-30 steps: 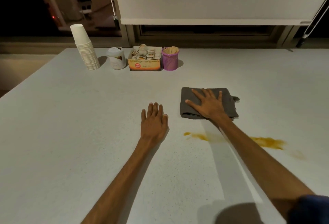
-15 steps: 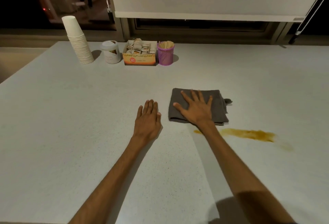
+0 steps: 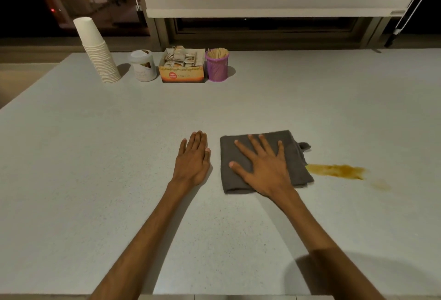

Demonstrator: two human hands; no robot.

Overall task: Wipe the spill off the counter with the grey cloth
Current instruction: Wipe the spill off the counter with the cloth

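Note:
The folded grey cloth (image 3: 235, 173) lies flat on the pale speckled counter (image 3: 95, 180), a little right of centre. My right hand (image 3: 262, 166) presses down on it, palm flat and fingers spread. An orange-brown spill (image 3: 336, 171) streaks the counter to the right, starting at the cloth's lower right edge. A faint smear (image 3: 381, 184) lies just beyond it. Just left of the cloth, my left hand (image 3: 193, 156) rests flat on the bare counter, holding nothing.
At the back left stand a stack of white paper cups (image 3: 97, 54), a white lidded jar (image 3: 142, 65), an open box of tea bags (image 3: 182, 67) and a purple mesh holder of wooden sticks (image 3: 217, 65). A window frame and lowered blind rise behind the counter.
My right hand has slid the cloth toward me, over the left end of the spill. The orange streak now shows only to the cloth's right. My left hand stays flat.

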